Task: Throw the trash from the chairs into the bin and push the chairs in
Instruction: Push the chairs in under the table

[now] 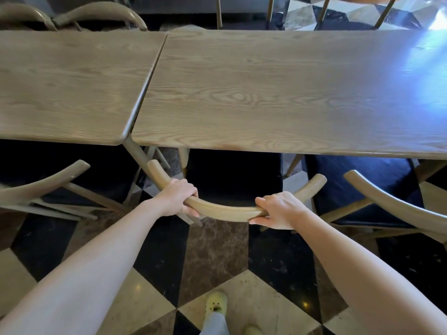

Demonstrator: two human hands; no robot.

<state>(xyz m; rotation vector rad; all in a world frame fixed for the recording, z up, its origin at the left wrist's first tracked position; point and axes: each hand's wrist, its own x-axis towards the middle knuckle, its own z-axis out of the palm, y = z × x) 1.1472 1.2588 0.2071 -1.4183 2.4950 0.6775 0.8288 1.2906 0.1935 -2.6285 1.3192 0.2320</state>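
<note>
While both arms reach forward, the left hand (177,197) and right hand (280,210) are each closed around the curved wooden backrest (225,210) of the middle chair (234,175), one toward each end of the arc, fingers wrapped over the rail. Its dark seat sits partly under the near edge of the right counter (278,93), which stands edge to edge with a second counter (72,85) on the left. Another chair (48,182) stands near the left one, its seat also partly beneath that top, and a third chair (377,194) sits just beside the held one on the right. Two more chair backs (96,14) show beyond the far edge. No trash shows on the visible seats. Below, a pale yellow shoe (216,304) rests on the checkered floor (271,262).
</note>
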